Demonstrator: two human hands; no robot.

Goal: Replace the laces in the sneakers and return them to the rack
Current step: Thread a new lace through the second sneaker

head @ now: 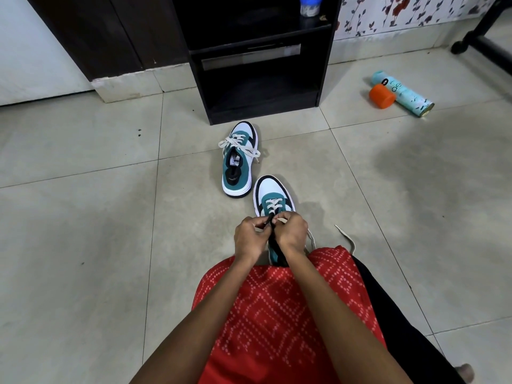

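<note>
1. On tiled floor (83, 217), just before black rack (263, 110): far sneaker (239, 164), already laced in white.
2. Near sneaker (270, 189) by the knees, partly laced; left hand (249, 238) and right hand (292, 231) close together, both pinching lace (273, 204) at upper eyelets.
3. Left to do, probably: finishing this lacing, then racking both.

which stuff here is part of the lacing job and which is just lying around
Job: near sneaker; its lace, pinched by left hand and right hand; far sneaker; rack.
Lying about: spray can, orange cylinder, blue-lidded jar.
</note>
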